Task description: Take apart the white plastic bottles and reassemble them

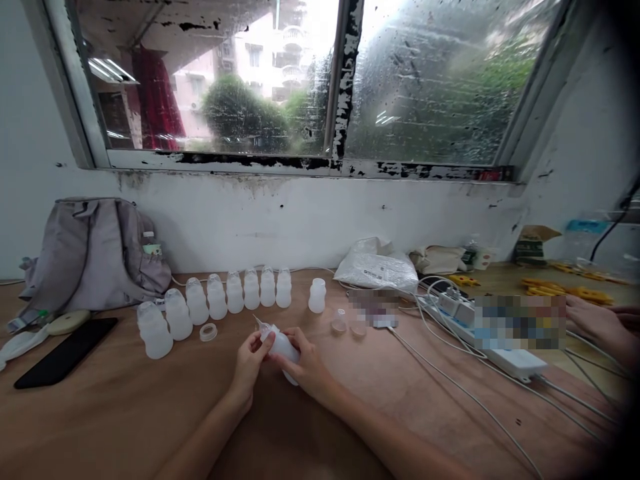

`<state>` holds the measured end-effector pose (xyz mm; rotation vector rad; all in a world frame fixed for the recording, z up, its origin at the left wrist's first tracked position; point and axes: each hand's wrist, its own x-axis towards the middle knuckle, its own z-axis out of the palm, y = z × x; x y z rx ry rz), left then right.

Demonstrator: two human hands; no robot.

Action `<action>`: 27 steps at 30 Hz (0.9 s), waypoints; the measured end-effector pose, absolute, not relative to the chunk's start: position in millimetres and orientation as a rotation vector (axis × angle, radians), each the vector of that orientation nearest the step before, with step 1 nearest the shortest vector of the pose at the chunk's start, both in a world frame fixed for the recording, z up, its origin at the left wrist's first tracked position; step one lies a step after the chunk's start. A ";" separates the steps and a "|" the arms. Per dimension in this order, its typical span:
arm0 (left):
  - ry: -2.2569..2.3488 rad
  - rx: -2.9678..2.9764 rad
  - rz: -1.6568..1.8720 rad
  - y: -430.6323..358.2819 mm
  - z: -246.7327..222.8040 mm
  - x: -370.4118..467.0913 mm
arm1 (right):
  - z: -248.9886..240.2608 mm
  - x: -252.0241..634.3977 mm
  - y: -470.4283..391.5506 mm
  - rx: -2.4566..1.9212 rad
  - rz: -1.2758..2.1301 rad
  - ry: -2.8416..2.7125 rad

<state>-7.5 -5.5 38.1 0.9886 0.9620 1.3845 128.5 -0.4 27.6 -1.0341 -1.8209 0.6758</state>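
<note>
A frosted baby bottle (284, 348) is tilted in front of me, its top pointing up and to the left. My right hand (305, 360) is wrapped round its body. My left hand (253, 357) is closed at its neck end, where a thin clear pointed piece (259, 324) sticks out; its exact kind is hard to make out. Beyond my hands stands an uncapped bottle (317, 297). Two small clear parts, one teat-shaped (339, 321) and one rounded (357, 327), lie to its right. A pale ring (209, 332) rests on the left.
Several capped bottles (217, 297) stand in a curved row at the left. A black phone (66, 353) and a grey backpack (100, 253) are farther left. On the right are a power strip (510, 360) with cables, a silver bag (377, 265) and another person's hand (597, 327).
</note>
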 end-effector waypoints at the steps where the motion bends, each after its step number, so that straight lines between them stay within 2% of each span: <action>1: 0.952 0.992 1.388 -6.1 37.7 -6.7 | 27.1 128.6 -0.4 -1.028 0.658 -1.827; 5: 0.934 0.984 1.399 -9.7 38.3 -5.5 | 26.0 129.1 -0.2 -0.992 0.673 -1.828; 13: 0.907 1.042 1.364 -12.1 42.7 -10.1 | 30.0 132.6 1.5 -0.912 1.064 -1.716; 16: 0.906 1.140 1.379 -11.0 45.0 -10.5 | 27.3 130.0 -0.2 -0.896 0.992 -1.716; 23: 0.900 1.430 1.384 -5.2 39.6 -12.7 | 24.2 128.3 1.7 -0.847 0.593 -1.933; 27: 0.873 1.542 1.394 -1.0 33.2 -13.2 | 26.0 130.9 3.8 -0.801 0.578 -1.974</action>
